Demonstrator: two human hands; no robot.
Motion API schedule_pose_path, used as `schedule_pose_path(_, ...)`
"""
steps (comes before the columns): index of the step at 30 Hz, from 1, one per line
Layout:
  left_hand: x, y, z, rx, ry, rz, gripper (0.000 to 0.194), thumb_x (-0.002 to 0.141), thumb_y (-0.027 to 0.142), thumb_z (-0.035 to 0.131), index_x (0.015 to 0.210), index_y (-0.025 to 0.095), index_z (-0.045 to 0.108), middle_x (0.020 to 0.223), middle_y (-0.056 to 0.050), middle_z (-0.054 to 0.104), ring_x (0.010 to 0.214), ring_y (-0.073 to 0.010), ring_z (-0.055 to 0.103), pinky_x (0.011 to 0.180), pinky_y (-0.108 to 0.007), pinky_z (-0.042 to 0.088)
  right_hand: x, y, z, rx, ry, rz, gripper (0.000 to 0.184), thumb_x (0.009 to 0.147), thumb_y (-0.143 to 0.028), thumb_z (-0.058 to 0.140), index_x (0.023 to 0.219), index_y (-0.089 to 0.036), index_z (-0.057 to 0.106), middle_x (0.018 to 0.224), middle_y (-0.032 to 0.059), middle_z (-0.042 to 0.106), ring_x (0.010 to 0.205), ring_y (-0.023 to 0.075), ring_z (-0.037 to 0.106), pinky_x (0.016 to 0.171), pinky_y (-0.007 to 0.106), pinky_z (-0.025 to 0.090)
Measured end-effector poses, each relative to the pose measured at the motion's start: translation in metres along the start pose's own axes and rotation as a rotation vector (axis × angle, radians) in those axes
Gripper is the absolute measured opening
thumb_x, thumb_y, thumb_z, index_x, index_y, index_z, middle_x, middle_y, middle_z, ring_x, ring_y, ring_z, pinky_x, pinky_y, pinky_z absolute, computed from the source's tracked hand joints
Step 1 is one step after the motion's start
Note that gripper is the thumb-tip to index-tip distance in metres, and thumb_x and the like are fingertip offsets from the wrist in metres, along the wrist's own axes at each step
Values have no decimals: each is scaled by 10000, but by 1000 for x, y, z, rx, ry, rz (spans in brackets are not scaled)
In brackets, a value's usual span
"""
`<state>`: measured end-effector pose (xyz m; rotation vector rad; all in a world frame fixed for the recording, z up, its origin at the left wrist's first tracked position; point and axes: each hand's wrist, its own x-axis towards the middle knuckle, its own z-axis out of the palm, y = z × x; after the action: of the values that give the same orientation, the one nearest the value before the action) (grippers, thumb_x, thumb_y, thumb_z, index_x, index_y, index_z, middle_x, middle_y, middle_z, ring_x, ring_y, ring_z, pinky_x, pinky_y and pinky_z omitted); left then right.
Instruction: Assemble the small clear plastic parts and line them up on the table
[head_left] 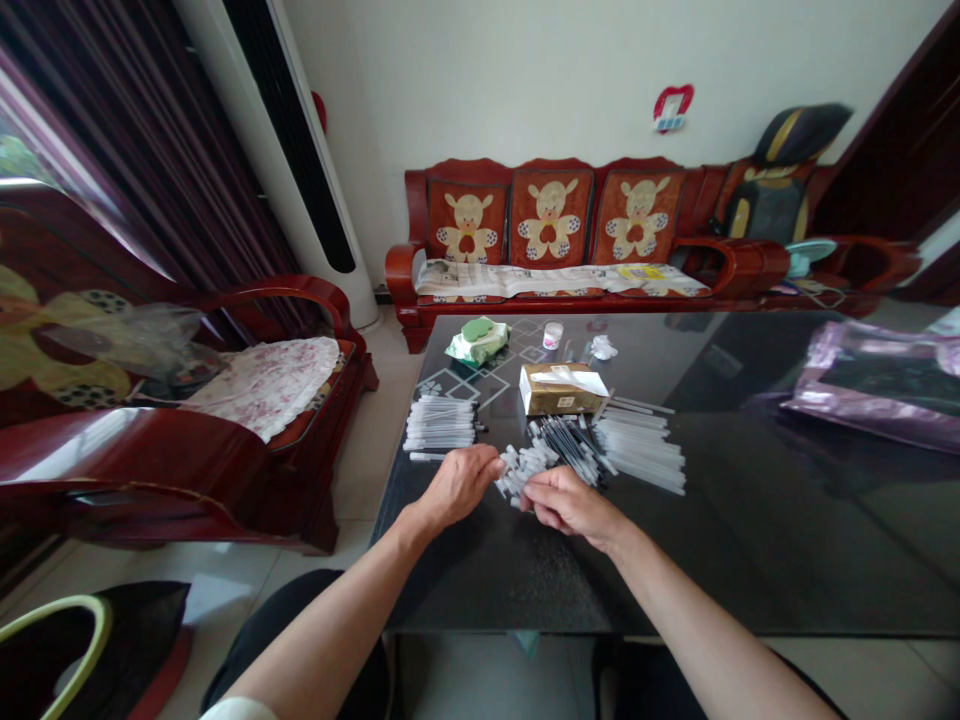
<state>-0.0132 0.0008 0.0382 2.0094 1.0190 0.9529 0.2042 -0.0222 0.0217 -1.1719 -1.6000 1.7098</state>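
My left hand [466, 482] is closed in a pinch at the left edge of a heap of small whitish caps [534, 458]. Whatever sits between its fingertips is too small to name. My right hand [571, 502] is also closed, thumb against forefinger, at the near right side of the heap; its fingers hide what they hold. Beyond it lie thin black sticks with pale ends [571, 442], loosely piled. Further right is a stack of translucent tubes [641, 445]. To the left, capped white tubes [441, 422] lie in a neat row, dark tips pointing right.
A gold tissue box [559, 392] stands behind the piles on the dark glossy table [720, 540]. Farther back are a green wipes pack [480, 342], a small white jar [553, 335] and a crumpled tissue [602, 347]. A purple shiny package [862, 400] lies right.
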Motion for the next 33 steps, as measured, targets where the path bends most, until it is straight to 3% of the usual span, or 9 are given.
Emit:
schedule_pose_path(2,2,-5,-11,13,98,-47,372,904,423,485,632,200,607,582,-22,525,578,-161,458,639,-259,343,0,1,-4,-113,78,-96,374,850,-465,539,696,-137,630,414,-40,458,372,60,325,404,210,236)
schedule_pose_path(6,5,-14,-23,33,127,-100,445,926,467,415,643,185,611,554,-7,514,539,-141,457,569,-246,319,-3,0,-14,-186,143,-131,393,870,-469,514,704,-135,637,421,-29,482,409,76,358,457,222,275)
schedule_pose_path(14,3,-20,1,-83,28,-173,468,902,519,435,697,152,641,584,-5,532,521,-109,443,502,-206,314,0,7,-14,-219,127,-85,393,873,-467,498,782,-128,673,429,-18,535,392,84,393,464,217,321)
schedule_pose_path(23,1,-27,8,-108,6,-188,369,868,481,517,805,147,660,620,-12,603,479,-100,500,477,-195,341,5,16,-21,-284,254,-51,324,877,-413,437,865,-139,610,542,12,641,347,80,398,392,204,294)
schedule_pose_path(26,0,-28,9,-119,13,-204,343,858,463,531,818,150,664,635,-15,620,479,-101,517,472,-191,349,-2,15,-44,-471,432,-118,249,849,-371,477,874,-167,616,662,36,687,438,119,522,455,231,387)
schedule_pose_path(29,-1,-28,9,-119,18,-221,338,861,460,525,829,154,664,640,-14,628,479,-99,528,474,-190,362,-13,17,-82,-784,701,-202,234,832,-333,494,858,-181,670,748,73,710,641,194,635,607,285,453)
schedule_pose_path(33,-2,-28,11,-155,15,-230,343,849,470,537,827,152,662,641,-17,632,477,-101,538,456,-186,373,-23,30,-134,-1090,923,-246,269,833,-245,463,948,-162,692,983,126,719,865,254,656,792,337,456)
